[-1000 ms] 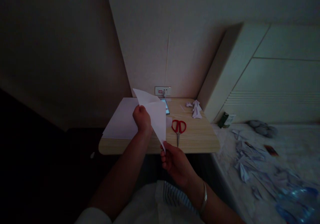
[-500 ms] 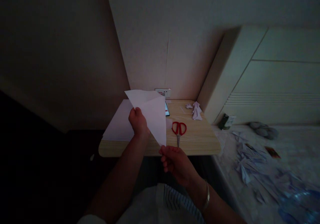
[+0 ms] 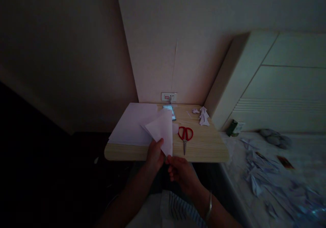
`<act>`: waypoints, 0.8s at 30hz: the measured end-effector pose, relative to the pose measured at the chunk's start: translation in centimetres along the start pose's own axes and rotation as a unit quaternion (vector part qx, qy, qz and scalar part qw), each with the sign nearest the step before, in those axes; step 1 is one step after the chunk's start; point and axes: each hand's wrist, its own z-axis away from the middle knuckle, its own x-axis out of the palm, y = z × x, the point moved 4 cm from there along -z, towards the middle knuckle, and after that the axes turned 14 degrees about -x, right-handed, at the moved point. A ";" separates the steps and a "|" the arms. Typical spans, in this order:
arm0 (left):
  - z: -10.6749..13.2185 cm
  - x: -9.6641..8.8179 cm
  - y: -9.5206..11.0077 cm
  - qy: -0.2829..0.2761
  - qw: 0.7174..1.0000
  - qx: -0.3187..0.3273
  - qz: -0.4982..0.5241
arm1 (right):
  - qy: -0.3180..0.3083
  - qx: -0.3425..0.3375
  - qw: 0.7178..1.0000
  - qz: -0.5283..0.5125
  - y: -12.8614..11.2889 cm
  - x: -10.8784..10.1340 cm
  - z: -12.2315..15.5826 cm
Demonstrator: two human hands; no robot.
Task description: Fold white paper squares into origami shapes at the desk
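No writing can be read anywhere. The phone (image 3: 168,108) has a lit screen (broken up into coarse blocks), so its contents are illegible. Any print on the small green-and-white box (image 3: 231,128), the dark card (image 3: 285,162) on the bed (image 3: 230,156) or the wall socket (image 3: 166,97) is too small and dim.

We hold a folded white paper sheet (image 3: 160,128) over the wooden surface (image 3: 206,150), our left grip (image 3: 154,154) at its seven o'clock, our right grip (image 3: 181,170) pinching its bottom tip. From the sheet, white paper (image 3: 132,121) lies at nine, a lit smartphone (image 3: 169,110) at one, red-handled scissors (image 3: 184,143) at three; folded paper pieces (image 3: 255,186) lie on the bed (image 3: 303,153) toward four.
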 end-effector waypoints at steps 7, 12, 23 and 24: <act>0.3 -0.6 -0.6 0.008 0.999 0.040 -0.021 | -0.011 -0.036 0.992 0.122 0.2 -0.6 0.6; 1.8 -0.9 -0.9 -0.032 0.996 0.037 -0.074 | 0.054 -0.176 0.976 0.113 -3.2 -1.4 -0.1; 4.8 -0.7 -3.3 -0.102 0.974 -0.072 -0.189 | 0.084 -0.143 0.981 -0.099 -4.1 -0.9 -0.4; 5.0 -0.8 -3.8 -0.106 0.970 -0.078 -0.206 | 0.091 -0.139 0.981 -0.104 -4.0 -1.1 -0.4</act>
